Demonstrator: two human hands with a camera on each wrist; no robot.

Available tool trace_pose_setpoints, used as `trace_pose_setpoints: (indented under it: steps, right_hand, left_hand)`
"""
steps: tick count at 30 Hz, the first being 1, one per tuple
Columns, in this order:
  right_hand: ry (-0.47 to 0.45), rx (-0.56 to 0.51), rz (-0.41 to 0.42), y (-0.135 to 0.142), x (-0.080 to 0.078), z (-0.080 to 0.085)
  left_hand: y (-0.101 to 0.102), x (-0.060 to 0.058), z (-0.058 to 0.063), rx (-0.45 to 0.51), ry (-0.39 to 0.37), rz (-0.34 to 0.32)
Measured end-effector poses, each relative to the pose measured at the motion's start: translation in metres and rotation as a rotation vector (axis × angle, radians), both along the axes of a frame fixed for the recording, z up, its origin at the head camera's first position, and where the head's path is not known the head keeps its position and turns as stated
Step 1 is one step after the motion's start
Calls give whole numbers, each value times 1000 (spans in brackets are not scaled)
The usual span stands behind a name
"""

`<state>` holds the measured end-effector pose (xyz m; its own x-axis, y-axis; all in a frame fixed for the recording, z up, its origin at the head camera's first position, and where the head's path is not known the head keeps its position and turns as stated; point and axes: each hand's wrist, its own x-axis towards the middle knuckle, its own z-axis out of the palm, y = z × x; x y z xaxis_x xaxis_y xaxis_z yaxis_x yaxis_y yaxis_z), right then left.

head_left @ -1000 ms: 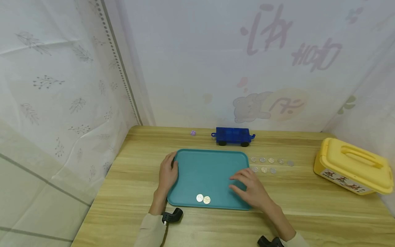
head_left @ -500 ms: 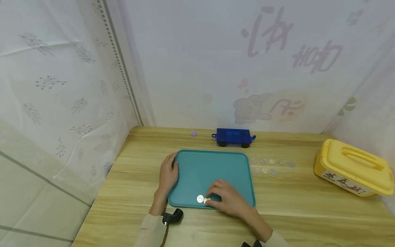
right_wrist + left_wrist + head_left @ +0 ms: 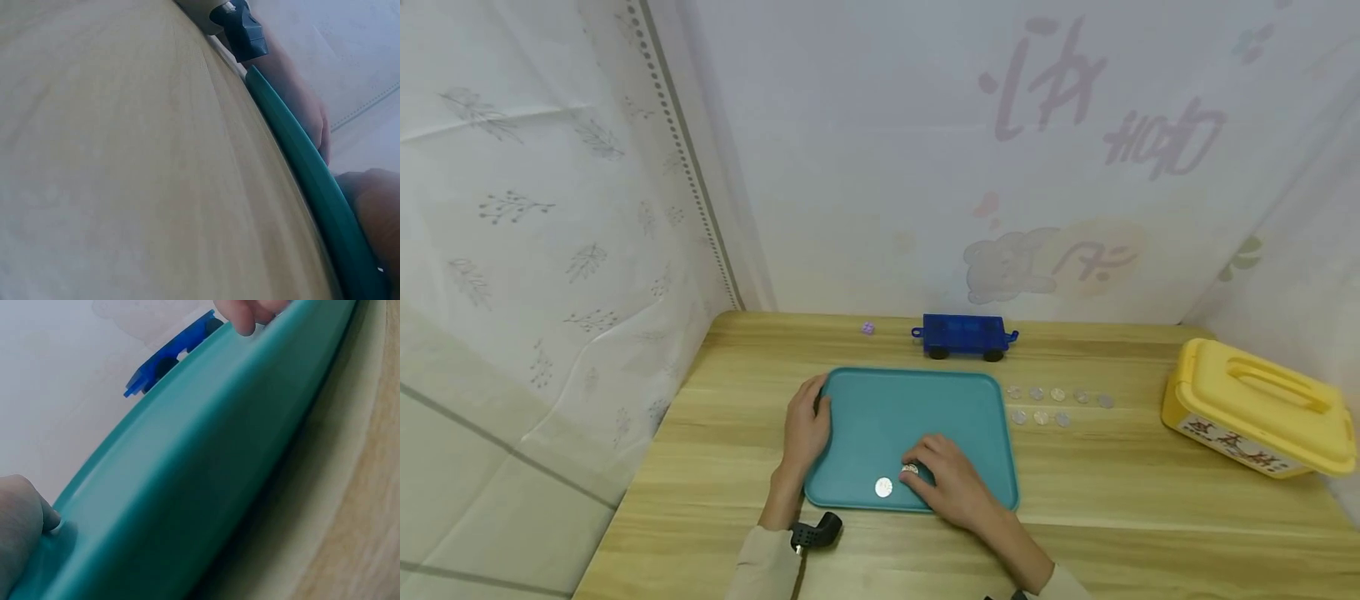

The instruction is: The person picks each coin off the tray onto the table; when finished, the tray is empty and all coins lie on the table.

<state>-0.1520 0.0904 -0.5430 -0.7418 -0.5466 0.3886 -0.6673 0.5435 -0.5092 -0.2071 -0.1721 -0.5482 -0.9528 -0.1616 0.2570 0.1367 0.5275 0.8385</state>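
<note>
A teal tray (image 3: 917,404) lies on the wooden table. My left hand (image 3: 806,429) holds its left edge, the thumb over the rim; in the left wrist view that thumb (image 3: 50,519) touches the tray's inside. Over the front part of the tray, my right hand (image 3: 951,483) pinches a coin (image 3: 909,470) between thumb and fingers. The coin is tilted and partly covered by the fingertips. Just left of it, a second round coin (image 3: 883,487) lies flat on the tray. The right wrist view shows only part of the right hand (image 3: 378,209), beyond the tray rim.
Right of the tray, several coins (image 3: 1037,393) lie in two rows on the table. A blue toy wagon (image 3: 964,334) stands behind the tray, with a small purple piece (image 3: 868,328) to its left. At the far right sits a yellow lidded box (image 3: 1262,404) with a handle.
My right hand has come left from the tray's right side to the two coins. It has picked at the right one, which is now tilted and apart from the other. The left hand has stayed put.
</note>
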Motion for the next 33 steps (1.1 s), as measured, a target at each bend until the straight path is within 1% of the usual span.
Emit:
trace_pose_setpoints:
  steps: [3,7,10,14,18,22,26,28,31,33]
  right_hand:
    - [-8,-6,-26,0,1,0]
    - [-56,18,-13,3,1,1]
    - [-147,47,9,5,0,4]
    - [-251,75,38,5,-3,10]
    - [-308,82,64,7,-5,15]
    - [-343,87,75,11,-4,18]
    - [-345,93,74,11,-6,20]
    - [-329,86,71,11,-6,18]
    - [-266,72,60,9,-6,10]
    - [-205,59,52,8,-5,5]
  left_hand:
    - [0,1,-1,-4,7,-2]
    - [1,1,-1,-12,18,0]
    - [1,1,-1,-20,26,1]
    - [-1,0,-1,-20,16,2]
    - [-2,-1,-1,-9,-2,3]
    - [-2,0,0,-6,-9,0]
    - [-1,-2,-1,-15,0,-4]
    - [-1,-2,-1,-14,2,-3]
    - [-1,0,-1,-14,4,0]
    - [-1,1,0,-13,7,1]
